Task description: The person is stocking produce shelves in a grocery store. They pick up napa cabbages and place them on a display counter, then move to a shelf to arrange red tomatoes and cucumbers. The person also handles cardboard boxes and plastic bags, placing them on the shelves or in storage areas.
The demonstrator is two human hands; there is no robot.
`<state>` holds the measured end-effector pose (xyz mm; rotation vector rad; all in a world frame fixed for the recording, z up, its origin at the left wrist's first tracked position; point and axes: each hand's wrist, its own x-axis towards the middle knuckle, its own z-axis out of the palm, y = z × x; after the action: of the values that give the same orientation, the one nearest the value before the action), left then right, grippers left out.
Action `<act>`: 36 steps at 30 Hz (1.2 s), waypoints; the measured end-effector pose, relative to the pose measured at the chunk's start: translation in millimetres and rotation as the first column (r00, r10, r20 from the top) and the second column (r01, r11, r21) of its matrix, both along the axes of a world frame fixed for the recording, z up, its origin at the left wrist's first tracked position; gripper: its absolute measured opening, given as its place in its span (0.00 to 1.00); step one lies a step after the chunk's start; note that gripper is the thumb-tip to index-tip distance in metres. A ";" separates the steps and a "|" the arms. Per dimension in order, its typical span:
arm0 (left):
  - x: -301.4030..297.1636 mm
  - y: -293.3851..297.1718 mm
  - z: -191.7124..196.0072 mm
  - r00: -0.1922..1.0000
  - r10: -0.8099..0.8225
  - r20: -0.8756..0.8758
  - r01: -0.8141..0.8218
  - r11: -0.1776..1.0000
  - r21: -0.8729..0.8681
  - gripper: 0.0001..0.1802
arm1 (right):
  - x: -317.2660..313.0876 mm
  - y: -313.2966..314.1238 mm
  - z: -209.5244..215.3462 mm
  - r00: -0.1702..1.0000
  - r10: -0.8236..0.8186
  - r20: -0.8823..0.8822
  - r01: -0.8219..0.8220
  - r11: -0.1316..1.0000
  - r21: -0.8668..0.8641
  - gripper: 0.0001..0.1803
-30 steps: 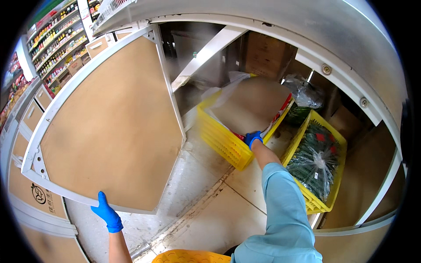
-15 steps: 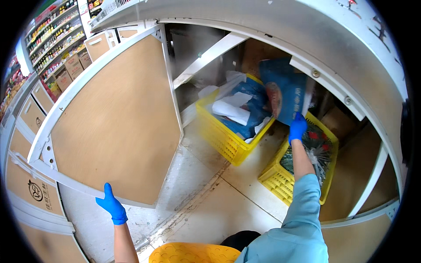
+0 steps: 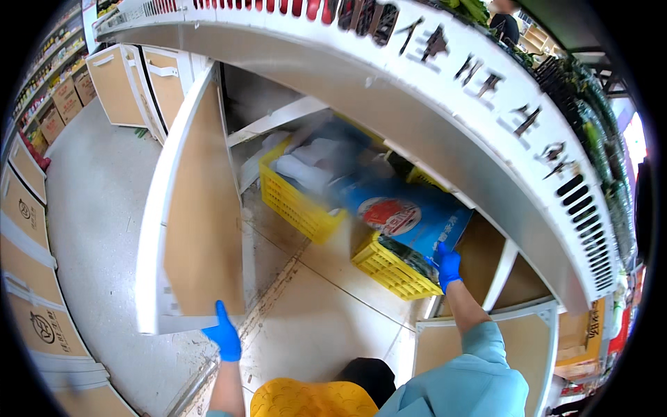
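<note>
My left hand (image 3: 226,337), in a blue glove, grips the lower edge of a wood-panelled cabinet door (image 3: 201,229) with a white frame, thumb up along the panel. At the opening's right side, my right hand (image 3: 448,265), also gloved, is closed on the near edge of a flat blue printed sheet (image 3: 434,226) with a red-and-white emblem. The sheet lies tilted over a yellow crate (image 3: 396,271), hiding most of its contents. Left of it, another yellow crate (image 3: 299,208) holds crumpled white material (image 3: 306,170) and something blue, blurred.
A metal counter (image 3: 333,66) with a slotted white front curves above the opening, with green vegetables on top. White braces (image 3: 500,274) cross the opening. A second door panel (image 3: 486,347) stands at lower right. Cabinets (image 3: 42,278) line the left; yellow padding (image 3: 313,397) shows below me.
The blue sheet has come down and spread across the right crate, covering its greens and red items. The door appears more edge-on, and the view has shifted to show the counter top.
</note>
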<state>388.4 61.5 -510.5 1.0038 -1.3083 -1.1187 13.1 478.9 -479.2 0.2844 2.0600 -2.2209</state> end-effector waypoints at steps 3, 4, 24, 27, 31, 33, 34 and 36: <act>-21.5 30.9 -5.1 0.994 -0.107 0.001 0.106 0.981 0.162 0.20 | 42.3 25.9 71.2 0.984 0.045 0.172 -0.073 0.985 0.159 0.15; -25.0 44.3 -1.7 0.980 -0.187 -0.068 0.198 0.947 0.254 0.23 | 55.3 33.8 94.9 0.970 0.046 0.239 -0.075 0.991 0.115 0.15; -66.0 140.8 427.1 0.070 -0.599 0.798 0.947 0.292 0.136 0.24 | 212.8 48.4 455.1 0.550 0.798 0.246 -0.833 0.545 0.096 0.31; -72.1 119.1 478.1 0.103 -0.607 0.788 0.931 0.338 0.138 0.18 | 195.7 45.7 471.3 0.539 0.763 0.357 -0.842 0.504 0.194 0.35; -78.4 90.0 516.4 0.066 -0.879 0.472 0.763 0.349 0.544 0.16 | 174.5 13.2 488.2 0.649 0.721 0.244 -0.635 0.335 0.697 0.36; -77.8 72.5 530.5 0.061 -0.856 0.513 0.827 0.331 0.455 0.15 | 171.0 -20.3 494.9 0.696 0.717 -0.035 -0.396 0.425 0.814 0.38; -76.2 62.6 537.7 0.056 -0.862 0.504 0.808 0.336 0.485 0.15 | 172.1 -38.1 498.4 0.704 0.700 -0.119 -0.306 0.450 0.839 0.39; -71.3 40.2 552.3 0.037 -0.836 0.547 0.836 0.325 0.441 0.15 | 177.8 -73.6 506.9 0.654 0.707 -0.270 -0.184 0.494 0.850 0.41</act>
<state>317.1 101.7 41.8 0.5455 -2.8351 -1.6511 190.9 405.4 27.7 -1.0026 2.8205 -1.0077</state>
